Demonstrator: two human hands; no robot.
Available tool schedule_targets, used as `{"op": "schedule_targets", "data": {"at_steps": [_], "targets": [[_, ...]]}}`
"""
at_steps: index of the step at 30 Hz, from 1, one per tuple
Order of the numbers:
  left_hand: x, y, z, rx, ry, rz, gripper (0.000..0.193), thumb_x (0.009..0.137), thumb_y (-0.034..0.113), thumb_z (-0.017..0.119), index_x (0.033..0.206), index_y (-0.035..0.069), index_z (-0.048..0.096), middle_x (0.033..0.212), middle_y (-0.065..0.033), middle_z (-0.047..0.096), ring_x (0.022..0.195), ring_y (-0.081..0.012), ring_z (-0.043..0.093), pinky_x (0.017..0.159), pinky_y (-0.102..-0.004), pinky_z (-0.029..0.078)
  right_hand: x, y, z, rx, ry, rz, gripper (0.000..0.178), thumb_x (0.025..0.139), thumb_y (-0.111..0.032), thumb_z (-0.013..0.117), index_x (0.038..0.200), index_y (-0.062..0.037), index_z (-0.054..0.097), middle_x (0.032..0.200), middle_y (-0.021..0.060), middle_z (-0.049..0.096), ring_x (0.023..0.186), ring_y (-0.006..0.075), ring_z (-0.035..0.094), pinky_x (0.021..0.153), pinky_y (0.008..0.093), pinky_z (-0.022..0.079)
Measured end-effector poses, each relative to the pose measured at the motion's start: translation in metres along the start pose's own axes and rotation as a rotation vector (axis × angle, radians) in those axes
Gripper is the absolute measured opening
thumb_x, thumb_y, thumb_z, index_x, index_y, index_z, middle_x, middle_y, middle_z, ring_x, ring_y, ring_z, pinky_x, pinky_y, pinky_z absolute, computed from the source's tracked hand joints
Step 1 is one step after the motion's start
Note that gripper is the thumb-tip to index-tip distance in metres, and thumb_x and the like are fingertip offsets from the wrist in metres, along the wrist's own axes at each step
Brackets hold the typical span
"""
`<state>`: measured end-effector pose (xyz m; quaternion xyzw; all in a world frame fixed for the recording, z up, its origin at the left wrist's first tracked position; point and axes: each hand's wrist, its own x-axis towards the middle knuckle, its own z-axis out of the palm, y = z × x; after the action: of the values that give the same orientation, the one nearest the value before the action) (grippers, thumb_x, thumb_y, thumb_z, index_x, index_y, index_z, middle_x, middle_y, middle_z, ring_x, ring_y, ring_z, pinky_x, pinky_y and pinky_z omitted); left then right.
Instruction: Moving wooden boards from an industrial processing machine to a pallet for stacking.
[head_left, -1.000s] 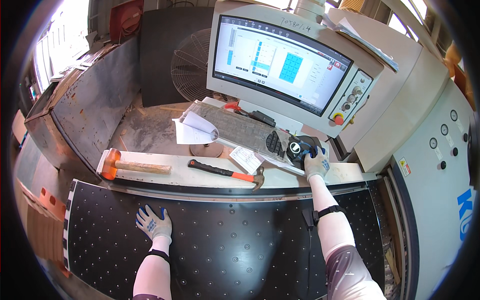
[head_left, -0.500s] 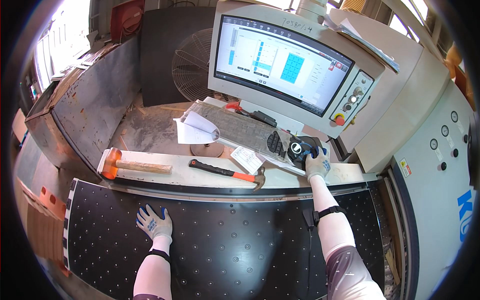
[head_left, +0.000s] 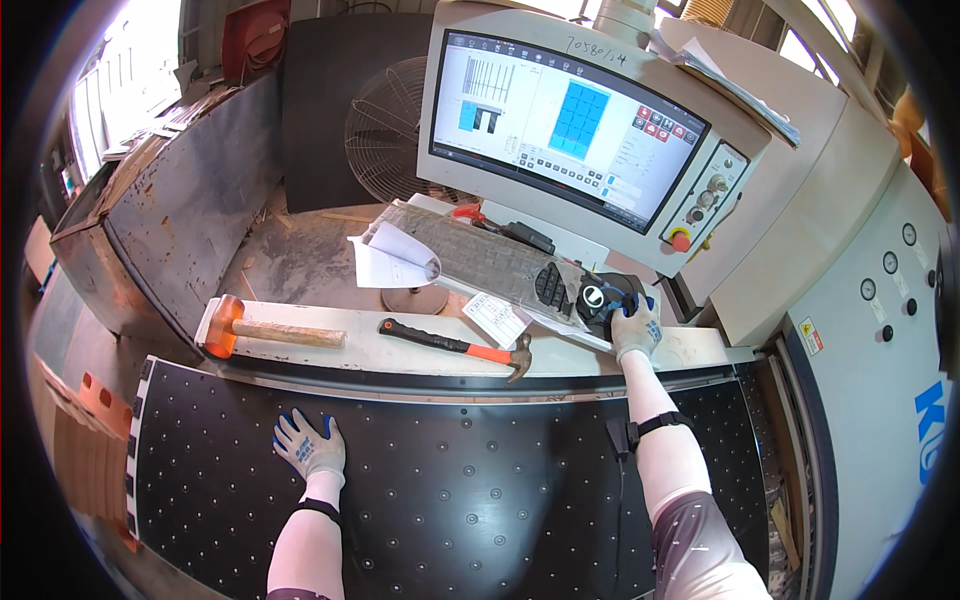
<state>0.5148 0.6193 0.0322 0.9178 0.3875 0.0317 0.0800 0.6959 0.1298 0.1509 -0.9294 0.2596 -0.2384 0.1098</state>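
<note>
My left hand [head_left: 311,446], in a grey glove with blue fingertips, lies flat with fingers spread on the black studded table [head_left: 430,490]. My right hand [head_left: 636,328], gloved the same way, is closed over a dark computer mouse, mostly hidden under the fingers, at the right end of the keyboard shelf. Beside it sits a round black object with a white mark [head_left: 593,297]. The keyboard [head_left: 480,255] lies left of that under a dusty, greyish cover. Above stands a monitor [head_left: 560,130] in a light grey housing, showing blue panel diagrams.
On the white ledge lie an orange-headed mallet [head_left: 228,327], a claw hammer [head_left: 450,343] and a paper slip [head_left: 496,319]. Curled paper [head_left: 395,257] covers the keyboard's left end. A fan [head_left: 385,130] and a metal bin [head_left: 170,210] stand behind; a machine cabinet [head_left: 870,380] is at right.
The monitor's picture has switched to another layout, with the large blue panel moved slightly left and red icons at the upper right. Both hands stay where they were.
</note>
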Motion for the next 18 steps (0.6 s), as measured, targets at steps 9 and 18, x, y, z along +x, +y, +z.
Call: {"op": "schedule_targets", "data": {"at_steps": [9,18], "targets": [[-0.001,-0.003,0.007,-0.003,0.021,0.01,0.073,0.089,0.052,0.055,0.144,0.006,0.038,0.149,-0.0182,0.032,0.141,-0.0336,0.026,0.116,-0.0509,0.018,0.0,0.007,0.008,0.0,0.096,0.007,0.051,0.086,-0.032,0.062,0.133,-0.0122,0.055,0.139,0.0154,0.048,0.126,0.0326,0.049,0.105,0.0431,0.038],[-0.002,-0.002,0.005,-0.002,0.023,0.011,0.073,0.088,0.052,0.055,0.143,0.006,0.038,0.149,-0.018,0.033,0.141,-0.0335,0.026,0.116,-0.0505,0.018,-0.002,0.004,0.003,-0.022,0.05,-0.022,0.051,0.086,-0.032,0.063,0.133,-0.0126,0.055,0.136,0.0159,0.05,0.123,0.032,0.052,0.104,0.0422,0.04]]}}
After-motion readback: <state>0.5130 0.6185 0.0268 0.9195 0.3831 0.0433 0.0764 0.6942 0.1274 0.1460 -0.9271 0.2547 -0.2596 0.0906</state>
